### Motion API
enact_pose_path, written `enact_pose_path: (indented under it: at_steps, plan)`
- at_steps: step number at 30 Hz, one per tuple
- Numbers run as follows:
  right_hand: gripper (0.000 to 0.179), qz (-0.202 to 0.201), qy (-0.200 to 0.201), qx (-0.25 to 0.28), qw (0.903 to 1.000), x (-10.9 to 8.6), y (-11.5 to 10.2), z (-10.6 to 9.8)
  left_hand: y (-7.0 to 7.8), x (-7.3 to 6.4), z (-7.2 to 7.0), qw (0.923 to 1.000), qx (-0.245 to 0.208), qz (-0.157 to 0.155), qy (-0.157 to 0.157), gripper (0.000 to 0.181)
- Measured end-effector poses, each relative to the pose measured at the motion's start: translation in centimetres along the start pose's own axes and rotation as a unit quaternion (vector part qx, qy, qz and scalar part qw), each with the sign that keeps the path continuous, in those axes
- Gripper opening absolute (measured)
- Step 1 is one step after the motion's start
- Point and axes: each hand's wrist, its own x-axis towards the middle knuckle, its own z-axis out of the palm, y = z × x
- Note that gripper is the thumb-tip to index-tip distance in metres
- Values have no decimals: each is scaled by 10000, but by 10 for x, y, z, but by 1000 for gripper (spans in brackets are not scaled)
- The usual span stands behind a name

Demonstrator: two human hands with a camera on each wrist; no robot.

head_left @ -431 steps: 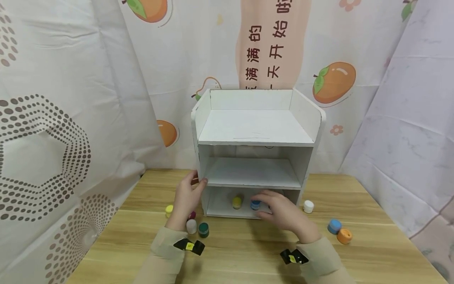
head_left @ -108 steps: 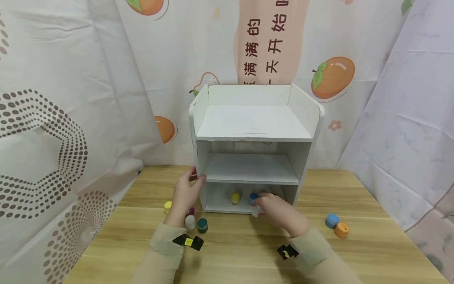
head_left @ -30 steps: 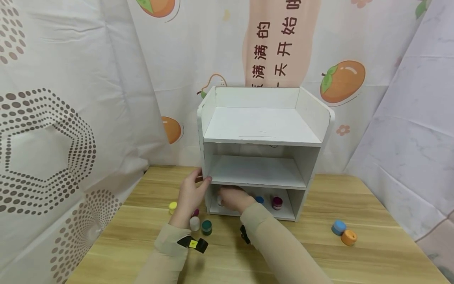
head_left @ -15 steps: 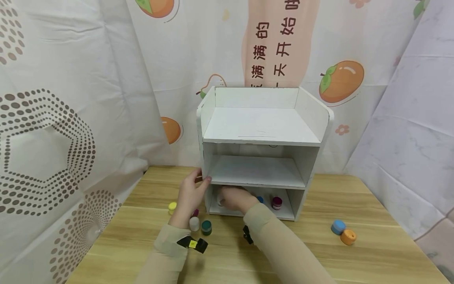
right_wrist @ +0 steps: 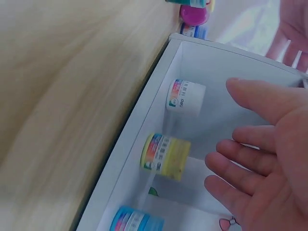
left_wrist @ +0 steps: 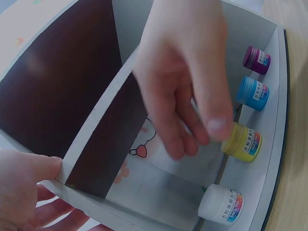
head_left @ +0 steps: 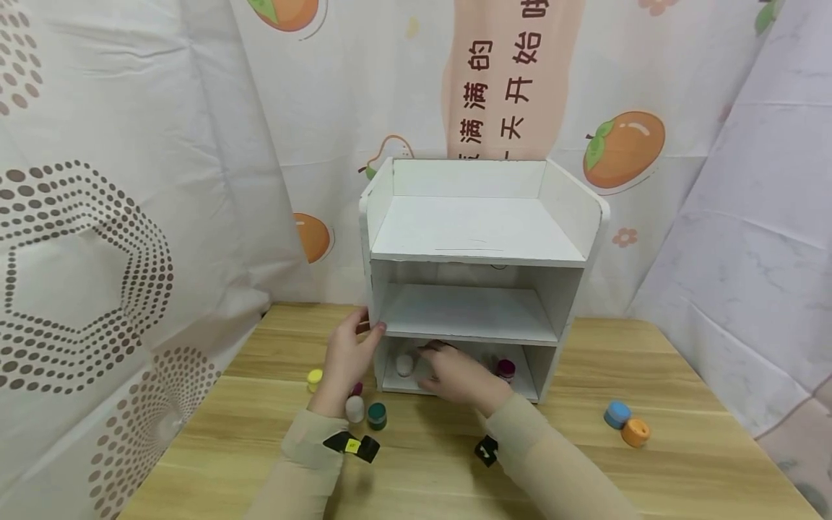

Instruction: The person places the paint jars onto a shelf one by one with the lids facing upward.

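White jar now on the bottom shelf

The right hand [head_left: 455, 375] has let go of the white jar [head_left: 405, 365] and drawn back, fingers loose; four jars stand there.

Backdrop banner [head_left: 503, 79] with Chinese characters 满的, 天开始, jar [right_wrist: 185, 100] label print too blurred to read

Wooden table [head_left: 429, 462] – white shelf unit [head_left: 477, 238], paint jars [head_left: 375, 414] on it
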Motion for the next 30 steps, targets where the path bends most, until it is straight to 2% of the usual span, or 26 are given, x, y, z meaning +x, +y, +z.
enact_pose_path:
  at_steps: [10, 18, 30]
  plan:
    - [53, -316, 388, 495, 9975, -49, 18, -7, 2, -1, 1, 10000, 36, -9, -29, 42]
    - [47, -496, 749, 652, 9938, -79, 31, -27, 2, -2, 1, 10000, 32, -8, -17, 41]
    - [29, -172, 850, 1405, 9863, -122, 51, -60, 3, -3, 1, 10000, 25, -45, -16, 43]
